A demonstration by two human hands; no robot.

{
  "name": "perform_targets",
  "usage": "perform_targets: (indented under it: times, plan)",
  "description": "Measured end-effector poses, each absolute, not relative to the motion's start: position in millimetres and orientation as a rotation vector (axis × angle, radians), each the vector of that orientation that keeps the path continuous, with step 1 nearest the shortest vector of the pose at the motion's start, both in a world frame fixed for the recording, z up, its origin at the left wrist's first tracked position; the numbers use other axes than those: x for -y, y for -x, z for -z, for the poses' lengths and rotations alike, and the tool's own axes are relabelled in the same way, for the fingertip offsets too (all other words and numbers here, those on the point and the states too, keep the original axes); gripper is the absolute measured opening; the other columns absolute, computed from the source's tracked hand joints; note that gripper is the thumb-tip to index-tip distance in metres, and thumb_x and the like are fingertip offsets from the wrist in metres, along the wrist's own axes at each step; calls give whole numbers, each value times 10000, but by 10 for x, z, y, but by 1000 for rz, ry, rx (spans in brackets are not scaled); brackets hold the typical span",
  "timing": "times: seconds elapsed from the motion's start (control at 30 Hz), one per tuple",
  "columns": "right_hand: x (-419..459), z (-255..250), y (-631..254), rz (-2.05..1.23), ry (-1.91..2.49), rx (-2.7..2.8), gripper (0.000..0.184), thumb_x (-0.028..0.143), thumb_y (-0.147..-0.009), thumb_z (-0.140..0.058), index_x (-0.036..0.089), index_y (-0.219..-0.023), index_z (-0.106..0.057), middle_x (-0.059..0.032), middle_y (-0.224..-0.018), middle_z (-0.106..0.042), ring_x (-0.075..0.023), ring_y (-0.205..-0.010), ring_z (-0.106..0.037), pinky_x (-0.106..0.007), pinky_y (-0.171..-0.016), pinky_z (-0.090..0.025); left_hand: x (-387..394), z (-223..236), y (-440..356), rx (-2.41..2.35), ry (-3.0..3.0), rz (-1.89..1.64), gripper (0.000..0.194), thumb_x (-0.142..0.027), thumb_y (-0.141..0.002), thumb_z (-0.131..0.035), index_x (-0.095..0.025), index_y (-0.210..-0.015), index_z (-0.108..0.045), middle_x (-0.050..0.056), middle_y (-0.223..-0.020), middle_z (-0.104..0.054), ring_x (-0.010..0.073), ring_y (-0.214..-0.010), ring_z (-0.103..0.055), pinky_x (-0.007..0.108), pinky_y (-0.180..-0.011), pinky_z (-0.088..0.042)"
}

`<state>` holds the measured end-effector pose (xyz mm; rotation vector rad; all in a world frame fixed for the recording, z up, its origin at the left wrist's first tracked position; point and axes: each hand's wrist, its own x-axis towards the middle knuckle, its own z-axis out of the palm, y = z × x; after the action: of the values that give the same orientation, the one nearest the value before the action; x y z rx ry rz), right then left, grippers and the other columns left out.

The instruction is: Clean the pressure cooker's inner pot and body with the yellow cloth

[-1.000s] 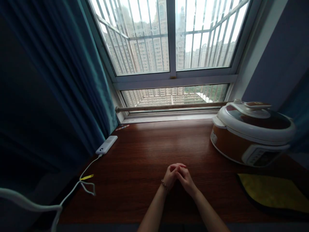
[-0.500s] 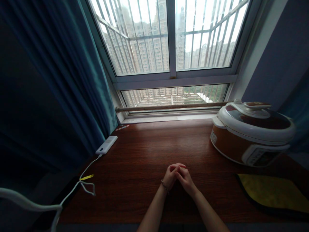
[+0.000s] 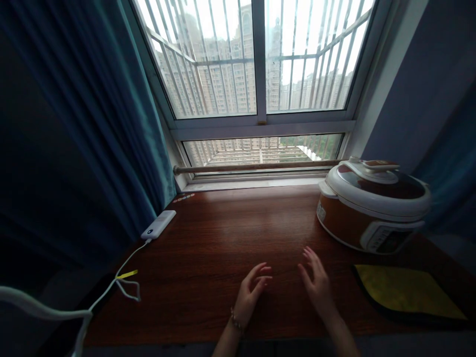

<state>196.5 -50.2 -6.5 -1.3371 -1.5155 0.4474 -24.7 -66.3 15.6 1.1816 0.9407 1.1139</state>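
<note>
Wood-grain table [image 3: 208, 233] largest. Orange-white cooker [image 3: 375, 203] at right, just beyond right hand [image 3: 316, 282]. Yellow cloth [image 3: 407, 292], dark-edged, nearer, right of same hand. Right fingers straightish, thumb parted; left hand [image 3: 248, 293] apart, fingers loosely bent. Tabletop contact hard to judge in dimness. Bracelet [image 3: 235, 320] on left wrist.

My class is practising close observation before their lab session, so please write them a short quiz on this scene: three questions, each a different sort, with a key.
1. True or false: a gap separates the left hand from the right hand.

2. Fill in the blank: the bracelet is worn on the ____ wrist.

3. Multiple choice: what is connected to the small white device?
A) the white cable
B) the yellow mat
C) the cooker

Key: 1. True; 2. left; 3. A
</note>
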Motion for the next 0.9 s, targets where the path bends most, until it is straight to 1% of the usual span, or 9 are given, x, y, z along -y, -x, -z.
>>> perform_targets:
  times: [0.07, 0.13, 0.2, 0.23, 0.37, 0.53, 0.7, 0.8, 0.9]
  plan:
    - [613, 185, -2555, -87, 1570, 1457, 478, 442, -861, -437, 161, -1245, -477, -166, -1299, -458, -318, -1198, -435, -513, -974, -367, 941, -177, 389, -1075, -1334, -1100, 411, -406, -832, -547, -210, -1193, -545, 122, -1168, -606, 238, -1034, -598, 357, -902, -479]
    - [740, 356, -3154, 230, 1738, 1424, 513, 459, -841, -441, 81, -1175, -532, -221, -1250, -483, -359, -1166, -447, -529, -940, -381, 1174, -146, 508, -1238, -1512, -1058, 377, -378, -852, -518, -223, -1194, -546, 97, -1176, -610, 220, -1087, -573, 351, -952, -457]
    - [875, 526, -3626, 428, 1819, 1610, 403, 326, -878, -342, 83, -1038, -621, -219, -1111, -577, -361, -1128, -478, -536, -910, -389, 1324, -84, 585, -1397, -1728, -993, 366, -359, -848, -519, -238, -1192, -549, 80, -1210, -594, 216, -1133, -544, 364, -981, -440]
    - [939, 592, -3778, 502, 1826, 1769, 415, 224, -875, -274, 84, -976, -652, -219, -1071, -600, -361, -1124, -483, -534, -887, -397, 1365, -54, 603, -1461, -1840, -960, 367, -352, -842, -526, -241, -1191, -551, 76, -1228, -583, 220, -1151, -531, 374, -987, -436]
    - [1104, 624, -3724, 659, 1885, 2080, 416, 65, -801, -296, 83, -954, -682, -207, -1124, -604, -366, -1143, -475, -518, -840, -408, 1372, -47, 512, -1552, -2159, -899, 373, -307, -854, -498, -221, -1216, -527, 80, -1273, -546, 217, -1203, -483, 384, -984, -444]
    - [1083, 419, -2645, 312, 1785, 2093, 404, 54, -825, -314, 123, -979, -680, -153, -1193, -592, -320, -1168, -485, -484, -854, -429, 1321, -166, 2, -1479, -2314, -829, 390, -224, -868, -432, -174, -1249, -500, 89, -1303, -517, 207, -1258, -417, 383, -1020, -415]
    - [983, 338, -1770, -407, 1510, 1740, 430, 259, -909, -288, 83, -1154, -594, -161, -1194, -590, -228, -1093, -571, -389, -919, -477, 1319, 20, -544, -1434, -2398, -589, 571, -166, -815, -435, -66, -1370, -344, 142, -1426, -329, 248, -1325, -292, 396, -1074, -340]
    - [985, 292, -1728, -646, 1378, 1658, 436, 286, -911, -286, 110, -1176, -583, -125, -1214, -583, -200, -1135, -545, -362, -962, -456, 1327, 174, -600, -1453, -2434, -525, 650, -298, -809, -510, -98, -1393, -305, 146, -1440, -288, 294, -1327, -266, 439, -1068, -334]
    - [1056, 260, -1913, -587, 1443, 1705, 403, 290, -891, -347, 131, -1161, -600, -112, -1229, -574, -222, -1182, -502, -407, -1010, -407, 1349, 216, -447, -1518, -2477, -540, 667, -453, -785, -560, -213, -1374, -360, 118, -1440, -305, 321, -1312, -291, 482, -1032, -367]
